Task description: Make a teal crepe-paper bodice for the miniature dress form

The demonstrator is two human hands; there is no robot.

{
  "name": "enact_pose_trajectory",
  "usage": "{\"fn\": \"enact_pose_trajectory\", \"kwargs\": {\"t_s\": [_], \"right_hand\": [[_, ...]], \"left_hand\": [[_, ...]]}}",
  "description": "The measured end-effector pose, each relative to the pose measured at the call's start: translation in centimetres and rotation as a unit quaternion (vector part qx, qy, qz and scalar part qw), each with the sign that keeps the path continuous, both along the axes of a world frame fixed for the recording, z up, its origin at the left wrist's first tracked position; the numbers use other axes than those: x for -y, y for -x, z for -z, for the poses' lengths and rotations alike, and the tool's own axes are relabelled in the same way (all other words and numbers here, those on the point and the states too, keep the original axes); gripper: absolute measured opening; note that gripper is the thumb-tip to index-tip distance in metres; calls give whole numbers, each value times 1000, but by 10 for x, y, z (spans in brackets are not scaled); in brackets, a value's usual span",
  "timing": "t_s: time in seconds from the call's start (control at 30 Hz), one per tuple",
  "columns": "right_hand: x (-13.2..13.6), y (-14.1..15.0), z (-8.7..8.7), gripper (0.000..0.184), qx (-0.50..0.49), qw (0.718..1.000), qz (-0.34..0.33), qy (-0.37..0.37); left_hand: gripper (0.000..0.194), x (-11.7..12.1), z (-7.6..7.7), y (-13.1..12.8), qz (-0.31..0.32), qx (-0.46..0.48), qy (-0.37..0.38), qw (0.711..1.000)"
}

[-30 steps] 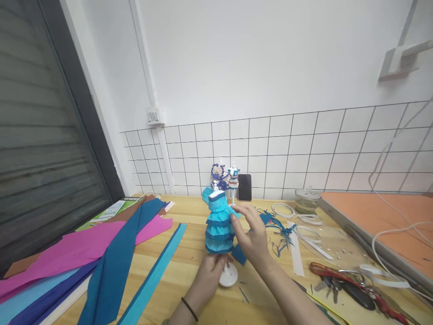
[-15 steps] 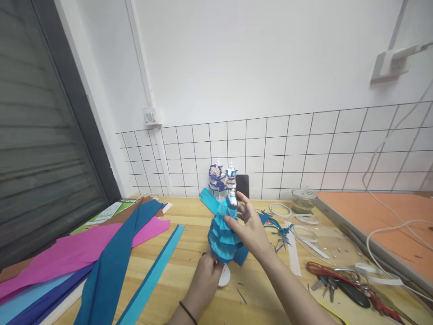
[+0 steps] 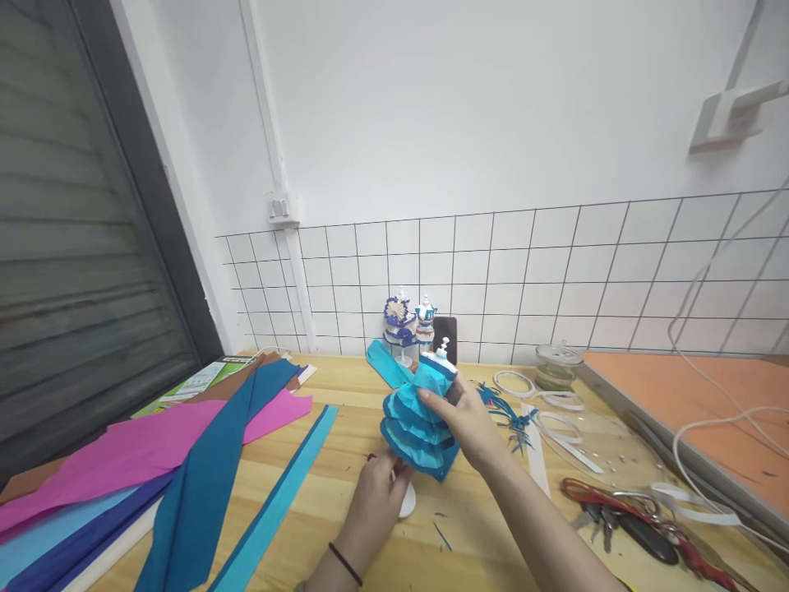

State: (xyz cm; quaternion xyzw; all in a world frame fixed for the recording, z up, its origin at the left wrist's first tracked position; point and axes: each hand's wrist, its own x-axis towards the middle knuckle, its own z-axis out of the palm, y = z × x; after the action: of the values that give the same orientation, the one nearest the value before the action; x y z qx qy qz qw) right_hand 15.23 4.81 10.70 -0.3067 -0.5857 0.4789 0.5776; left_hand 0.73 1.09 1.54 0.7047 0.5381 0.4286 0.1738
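A small dress form (image 3: 439, 360) wears a tiered blue crepe-paper dress (image 3: 422, 423) and leans to the right over the table. My right hand (image 3: 465, 415) is closed on its upper right side, the thumb lying across the bodice. Below the skirt, my left hand (image 3: 383, 485) grips the stand near its round white base (image 3: 407, 500); the stem itself is hidden by fingers and paper. Behind stand two more decorated dress forms, one purple and cream (image 3: 400, 321), one blue and white (image 3: 425, 319).
Crepe-paper sheets (image 3: 203, 460) and a long blue strip (image 3: 277, 501) lie left. Ribbon rolls (image 3: 514, 383), a lidded glass jar (image 3: 556, 366), blue scraps (image 3: 518, 421) and keys (image 3: 607, 518) are on the right. A dark phone (image 3: 445, 337) leans at the wall.
The dress form has tilted, its top moving right and toward me. My right hand has shifted slightly right with it. My left hand stays low at the stand.
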Motion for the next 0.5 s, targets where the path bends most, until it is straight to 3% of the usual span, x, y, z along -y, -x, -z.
{"fn": "enact_pose_trajectory", "kwargs": {"t_s": [0.1, 0.2, 0.3, 0.37, 0.5], "right_hand": [[-1, -1, 1, 41, 15, 1000, -22, -10], [-5, -2, 3, 60, 23, 999, -28, -38], [-8, -1, 7, 75, 51, 992, 84, -78], [-9, 0, 9, 75, 95, 970, 175, -142], [-5, -1, 12, 45, 191, 888, 288, -302]], "left_hand": [[17, 0, -1, 0, -10, -4, -3, 1000], [17, 0, -1, 0, -24, -4, -3, 1000], [17, -2, -1, 0, -43, 0, -1, 999], [16, -3, 0, 0, -50, 5, 1, 999], [13, -4, 1, -1, -50, 8, 4, 999]]}}
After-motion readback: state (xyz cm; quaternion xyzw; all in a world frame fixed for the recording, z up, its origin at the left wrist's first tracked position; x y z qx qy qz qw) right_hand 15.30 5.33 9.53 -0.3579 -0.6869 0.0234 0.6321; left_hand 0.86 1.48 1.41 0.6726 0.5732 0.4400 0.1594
